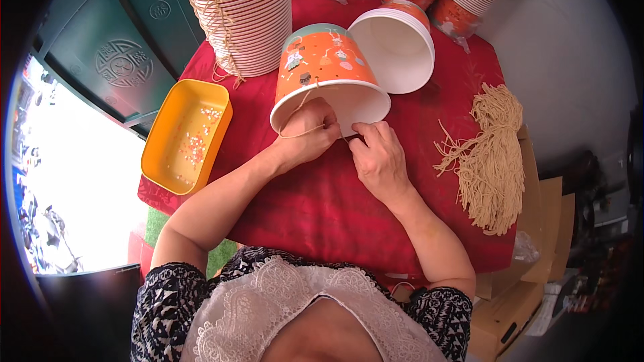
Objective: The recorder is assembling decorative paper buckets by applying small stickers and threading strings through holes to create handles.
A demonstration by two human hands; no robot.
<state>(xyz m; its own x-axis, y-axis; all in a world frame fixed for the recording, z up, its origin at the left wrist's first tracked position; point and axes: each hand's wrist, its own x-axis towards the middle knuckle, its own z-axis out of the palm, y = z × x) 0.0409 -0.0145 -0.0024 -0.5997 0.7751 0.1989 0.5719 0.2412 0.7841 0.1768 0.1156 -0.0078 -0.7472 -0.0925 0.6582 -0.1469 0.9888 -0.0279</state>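
Observation:
An orange paper bucket [329,60] with printed figures and a green base lies on its side, its white-rimmed mouth facing me. A thin beige cord [303,98] comes out at a hole near the rim and loops over the back of my left hand [310,127]. That hand is closed at the mouth of the bucket, fingers curled on the cord. Close beside it on the right, my right hand [377,157] pinches the cord just below the rim. Its fingertips partly hide the cord's end.
Behind stands a tall stack of buckets [241,20] with cords hanging along it. Another white-lined bucket [396,50] lies to the right. A yellow tray [155,144] holding small beads sits left, a bundle of beige cords [493,161] right, on a red tablecloth [302,214].

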